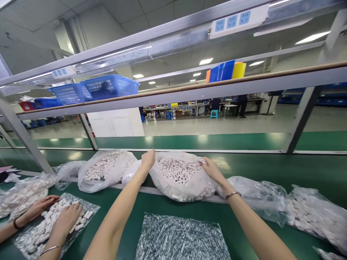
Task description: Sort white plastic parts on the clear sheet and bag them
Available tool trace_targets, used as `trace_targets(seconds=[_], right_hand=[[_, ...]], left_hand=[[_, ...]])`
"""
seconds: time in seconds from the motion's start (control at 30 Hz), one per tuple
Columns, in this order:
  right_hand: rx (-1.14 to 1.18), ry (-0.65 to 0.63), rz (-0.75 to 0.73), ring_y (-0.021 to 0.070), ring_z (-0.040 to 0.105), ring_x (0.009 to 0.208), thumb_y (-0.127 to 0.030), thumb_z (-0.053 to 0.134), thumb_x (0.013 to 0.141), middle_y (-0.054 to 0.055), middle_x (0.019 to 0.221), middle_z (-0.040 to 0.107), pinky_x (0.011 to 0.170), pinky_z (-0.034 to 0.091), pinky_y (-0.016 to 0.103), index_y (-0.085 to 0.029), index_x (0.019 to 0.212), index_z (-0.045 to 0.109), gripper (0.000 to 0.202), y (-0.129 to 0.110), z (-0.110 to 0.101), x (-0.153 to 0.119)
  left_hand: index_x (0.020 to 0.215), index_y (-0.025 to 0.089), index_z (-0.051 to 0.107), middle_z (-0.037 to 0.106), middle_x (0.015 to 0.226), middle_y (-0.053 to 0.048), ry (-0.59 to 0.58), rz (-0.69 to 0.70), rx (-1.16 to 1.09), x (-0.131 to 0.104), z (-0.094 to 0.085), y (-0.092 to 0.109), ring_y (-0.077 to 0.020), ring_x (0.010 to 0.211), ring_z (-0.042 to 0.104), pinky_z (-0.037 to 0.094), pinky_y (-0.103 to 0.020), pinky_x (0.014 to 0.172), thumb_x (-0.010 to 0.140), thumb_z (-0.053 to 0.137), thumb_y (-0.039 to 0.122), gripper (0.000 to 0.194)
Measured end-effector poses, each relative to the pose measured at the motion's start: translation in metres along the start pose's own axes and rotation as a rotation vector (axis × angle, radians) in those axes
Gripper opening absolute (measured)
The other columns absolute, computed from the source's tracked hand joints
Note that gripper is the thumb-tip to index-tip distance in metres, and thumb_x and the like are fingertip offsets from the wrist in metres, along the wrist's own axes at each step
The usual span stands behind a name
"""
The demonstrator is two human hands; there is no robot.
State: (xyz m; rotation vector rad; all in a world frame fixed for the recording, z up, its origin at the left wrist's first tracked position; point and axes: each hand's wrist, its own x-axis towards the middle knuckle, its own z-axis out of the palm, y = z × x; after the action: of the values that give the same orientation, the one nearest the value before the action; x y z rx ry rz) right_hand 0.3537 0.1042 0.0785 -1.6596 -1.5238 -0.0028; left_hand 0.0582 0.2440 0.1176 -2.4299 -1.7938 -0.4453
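In front of me a clear plastic bag [165, 184] lies with its mouth spread wide, full of small white parts [180, 169]. My left hand [148, 160] is closed on the bag's left rim. At the opposite side my right hand [211, 169] pinches the right rim, with a bit of white plastic showing at the fingertips. Nearer to me, a dark, crinkled shiny sheet [181, 238] rests flat on the green table [121, 213].
Another open bag [92, 184] of white parts stands to the left. A co-worker's hands [65, 220] touch white pieces on a similar sheet at lower left. Bags [260, 195] lie at right. Overhead, a shelf [173, 92] holds blue baskets [111, 86].
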Motion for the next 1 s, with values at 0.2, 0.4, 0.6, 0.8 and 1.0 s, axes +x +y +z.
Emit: trace_targets(seconds=[0.2, 0.4, 0.6, 0.8, 1.0], right_hand=[[0.098, 0.022, -0.023, 0.018, 0.06, 0.069, -0.027, 0.036, 0.09, 0.002, 0.079, 0.066, 0.061, 0.045, 0.026, -0.018, 0.091, 0.061, 0.026, -0.016, -0.05, -0.019], [0.087, -0.036, -0.019, 0.0276, 0.065, 0.085, -0.038, 0.052, 0.079, 0.007, 0.091, 0.072, 0.078, 0.049, 0.037, -0.022, 0.091, 0.064, 0.023, -0.009, -0.039, -0.051], [0.122, 0.136, 0.12, 0.033, 0.061, 0.112, -0.049, 0.045, 0.088, 0.012, 0.115, 0.066, 0.098, 0.046, 0.047, -0.024, 0.108, 0.054, 0.033, 0.012, 0.014, -0.081], [0.201, 0.202, 0.304, 0.0434, 0.069, 0.085, -0.057, 0.051, 0.081, 0.007, 0.079, 0.07, 0.073, 0.055, 0.058, -0.037, 0.083, 0.056, 0.02, 0.056, 0.054, -0.11], [0.327, 0.175, 0.437, 0.039, 0.071, 0.089, -0.061, 0.053, 0.078, 0.007, 0.084, 0.074, 0.071, 0.058, 0.047, -0.041, 0.077, 0.062, 0.023, 0.087, 0.069, -0.102]], left_hand=[[0.124, 0.016, 0.057, 0.062, 0.12, -0.009, 0.152, -0.038, -0.079, -0.035, -0.03, -0.039, -0.021, 0.103, 0.063, 0.054, -0.043, 0.088, 0.096, 0.056, 0.036, 0.034], [0.121, 0.007, 0.057, 0.053, 0.137, -0.02, 0.149, 0.283, -0.164, -0.093, -0.02, 0.004, -0.0327, 0.134, 0.046, 0.038, -0.044, 0.11, 0.098, 0.035, 0.016, 0.033], [0.102, 0.015, 0.067, 0.068, 0.112, -0.008, -0.098, 0.604, -0.201, -0.102, 0.039, 0.085, -0.0224, 0.112, 0.062, 0.049, -0.038, 0.1, 0.097, 0.05, 0.023, 0.02], [0.139, 0.008, 0.048, 0.044, 0.147, -0.024, -0.128, 0.375, -0.146, -0.048, 0.095, 0.122, -0.0375, 0.135, 0.042, 0.036, -0.054, 0.108, 0.098, 0.036, 0.055, 0.064], [0.143, 0.014, 0.044, 0.046, 0.145, -0.024, -0.174, 0.342, -0.169, -0.035, 0.134, 0.126, -0.0423, 0.132, 0.042, 0.038, -0.062, 0.103, 0.091, 0.029, 0.069, 0.077]])
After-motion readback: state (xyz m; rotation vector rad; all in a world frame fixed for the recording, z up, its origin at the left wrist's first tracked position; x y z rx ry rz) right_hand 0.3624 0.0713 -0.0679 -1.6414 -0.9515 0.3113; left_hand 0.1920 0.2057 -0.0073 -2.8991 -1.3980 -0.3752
